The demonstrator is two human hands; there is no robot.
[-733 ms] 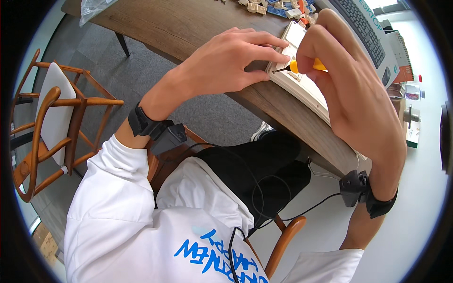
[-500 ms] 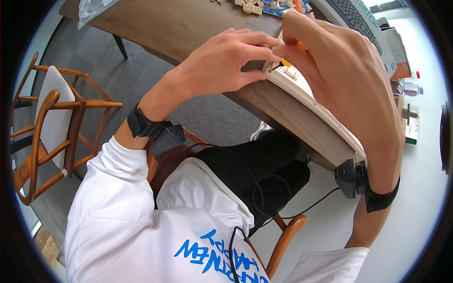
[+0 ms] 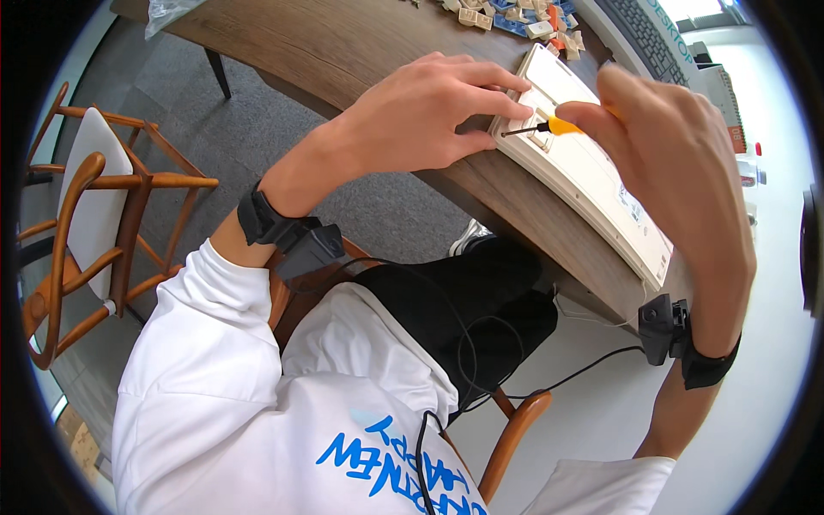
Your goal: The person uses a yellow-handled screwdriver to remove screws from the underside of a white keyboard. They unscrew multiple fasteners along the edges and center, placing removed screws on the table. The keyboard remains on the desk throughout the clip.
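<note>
Screwdriver [image 3: 549,127] w/ yellow handle, gripped by right hand [image 3: 678,163], is now showing its tip on keyboard [image 3: 592,184]; left hand [image 3: 421,112] pressing keyboard down, steadying it.

Keyboard case on table edge, hands on it from both sides.
Upturned keyboard [image 3: 592,184] lies on the table [image 3: 343,43] at its near edge; left hand [image 3: 421,116] rests on its left end, right hand [image 3: 678,163] over its right part, screwdriver [image 3: 545,129] between them, tip on the keyboard. Loose keycaps [image 3: 515,17] behind it. Chair [image 3: 103,215] far left, on the floor.
</note>
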